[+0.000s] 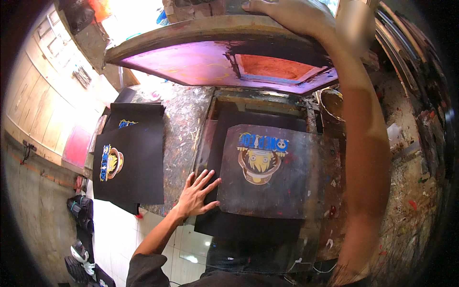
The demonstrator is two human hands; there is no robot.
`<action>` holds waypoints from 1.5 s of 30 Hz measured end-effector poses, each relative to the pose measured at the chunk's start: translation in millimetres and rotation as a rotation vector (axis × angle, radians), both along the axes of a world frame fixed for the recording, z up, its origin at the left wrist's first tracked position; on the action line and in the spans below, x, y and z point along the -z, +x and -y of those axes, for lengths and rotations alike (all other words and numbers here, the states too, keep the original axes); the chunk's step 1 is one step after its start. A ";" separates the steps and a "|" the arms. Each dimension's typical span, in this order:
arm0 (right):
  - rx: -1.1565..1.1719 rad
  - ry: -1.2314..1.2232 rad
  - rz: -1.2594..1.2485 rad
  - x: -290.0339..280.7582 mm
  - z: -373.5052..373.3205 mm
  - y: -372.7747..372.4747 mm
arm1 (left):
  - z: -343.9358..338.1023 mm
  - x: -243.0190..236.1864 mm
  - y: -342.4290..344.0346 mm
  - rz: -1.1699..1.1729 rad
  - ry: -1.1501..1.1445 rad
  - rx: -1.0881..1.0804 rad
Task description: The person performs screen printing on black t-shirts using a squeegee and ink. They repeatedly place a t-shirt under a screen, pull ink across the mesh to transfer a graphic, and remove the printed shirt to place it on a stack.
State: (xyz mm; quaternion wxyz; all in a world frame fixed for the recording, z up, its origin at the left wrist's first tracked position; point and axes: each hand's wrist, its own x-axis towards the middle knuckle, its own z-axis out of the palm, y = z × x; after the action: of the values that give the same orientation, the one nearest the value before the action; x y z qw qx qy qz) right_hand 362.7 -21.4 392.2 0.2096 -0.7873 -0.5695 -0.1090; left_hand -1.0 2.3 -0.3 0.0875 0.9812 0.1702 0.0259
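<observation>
My left hand (pixel 197 195) lies flat with its fingers spread, on the left edge of a black sheet (pixel 224 125) and beside a clear film (pixel 287 193). Under the film shows a coloured print (pixel 258 162) of a cartoon head in a hat, with blue lettering. My right arm reaches up along the right side. At the top, my right hand (pixel 291 16) grips the upper edge of a printing screen (pixel 191 29), a wooden frame tilted up above the table. Its mesh looks purple, with an orange-red rectangle. Some of the right fingers are hidden.
Printed black sheets (pixel 138 167) lie overlapping on the paint-stained table (pixel 184 119) at the left. A paint-smeared tub (pixel 331 103) stands right of the screen's base. Shoes (pixel 81 210) sit by the left wall. Long boards (pixel 406 43) lean at the far right.
</observation>
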 end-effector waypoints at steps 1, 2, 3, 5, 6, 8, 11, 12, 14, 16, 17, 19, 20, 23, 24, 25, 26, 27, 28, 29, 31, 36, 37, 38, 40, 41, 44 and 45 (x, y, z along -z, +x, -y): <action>-0.087 0.095 0.037 13.6 -19.4 27.2 | 0.4 -0.3 1.5 -0.025 -0.008 -0.003; -0.168 0.178 0.076 25.4 -30.3 45.7 | -0.3 -2.1 6.2 -0.049 -0.061 -0.004; -0.143 0.123 0.020 22.6 -27.5 32.0 | -0.1 -0.9 5.2 -0.048 -0.074 -0.022; -0.089 0.017 -0.096 11.3 -16.3 11.8 | 1.4 -0.1 2.4 -0.052 -0.094 -0.055; -0.098 0.003 -0.039 14.7 -35.4 24.3 | 3.3 -2.7 1.9 -0.057 -0.092 -0.063; -0.014 0.002 -0.056 4.4 -15.0 24.6 | -0.7 -2.4 13.7 -0.029 -0.096 -0.013; 0.046 0.002 -0.032 1.3 -14.3 19.4 | -1.6 0.4 9.9 -0.007 -0.087 -0.025; 0.067 0.000 -0.009 1.2 -15.9 18.9 | -1.7 1.1 8.6 0.003 -0.084 -0.032; 0.084 0.009 -0.032 2.7 -17.9 17.1 | -1.7 1.5 6.0 0.000 -0.085 -0.041; 0.077 0.031 -0.121 4.8 -18.4 14.8 | -1.5 1.6 5.0 -0.002 -0.084 -0.043; 0.087 0.017 -0.074 2.5 -19.4 17.9 | -2.2 0.8 7.8 0.000 -0.082 -0.036; 0.112 -0.010 0.023 -3.2 -20.0 28.7 | -3.1 0.0 13.8 0.002 -0.079 -0.018; 0.084 0.012 0.005 -0.9 -18.1 22.7 | -2.4 -0.4 12.0 -0.003 -0.074 -0.031; 0.036 0.049 -0.023 10.9 -17.3 8.7 | 2.0 2.1 -1.0 -0.030 -0.071 -0.066; 0.061 0.051 -0.002 11.6 -22.2 9.6 | 1.9 1.9 -0.9 -0.031 -0.069 -0.058; 0.083 0.053 0.017 13.2 -24.6 10.5 | 2.4 1.4 -2.3 -0.034 -0.067 -0.054; 0.036 0.050 -0.027 15.2 -22.7 11.8 | 3.7 0.4 -5.1 -0.037 -0.063 -0.062; 0.017 0.048 -0.049 9.3 -9.6 10.9 | 2.3 -0.2 2.9 -0.021 -0.057 -0.040; -0.001 0.046 -0.072 4.5 2.4 10.1 | 1.1 -0.5 10.6 -0.005 -0.052 -0.018; 0.038 0.042 -0.052 5.4 5.3 20.0 | -0.2 2.5 19.7 0.008 -0.035 0.011; 0.012 0.035 -0.077 27.1 -31.0 30.1 | 2.5 8.4 -2.0 -0.027 0.003 -0.039; -0.240 0.097 0.074 24.7 -6.0 10.7 | 29.7 19.6 10.7 0.223 -0.013 -0.139; -0.121 0.058 0.058 23.2 -3.5 -7.1 | 40.5 22.1 14.0 0.298 0.016 -0.214; 0.028 -0.001 0.063 19.3 6.4 -18.0 | 73.6 17.1 47.9 0.309 0.007 -0.296; 0.110 -0.002 0.065 31.9 21.9 -16.6 | 115.4 2.5 97.5 0.365 -0.431 -0.323; 0.105 -0.019 0.035 35.0 25.0 -31.5 | 104.8 -8.9 110.2 0.402 -0.825 -0.281; 0.110 0.014 0.083 57.9 53.1 -55.8 | 84.7 -81.1 124.7 1.032 -0.342 -0.164; 0.115 -0.004 0.086 70.9 58.9 -69.5 | 63.5 -109.7 103.7 1.000 -0.021 -0.254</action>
State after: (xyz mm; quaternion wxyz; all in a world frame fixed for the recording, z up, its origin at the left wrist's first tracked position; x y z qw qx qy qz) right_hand 293.2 -80.2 321.3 0.1766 -0.8137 -0.5321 -0.1534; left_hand 102.7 -61.2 109.4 0.1644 0.8195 0.2256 0.5005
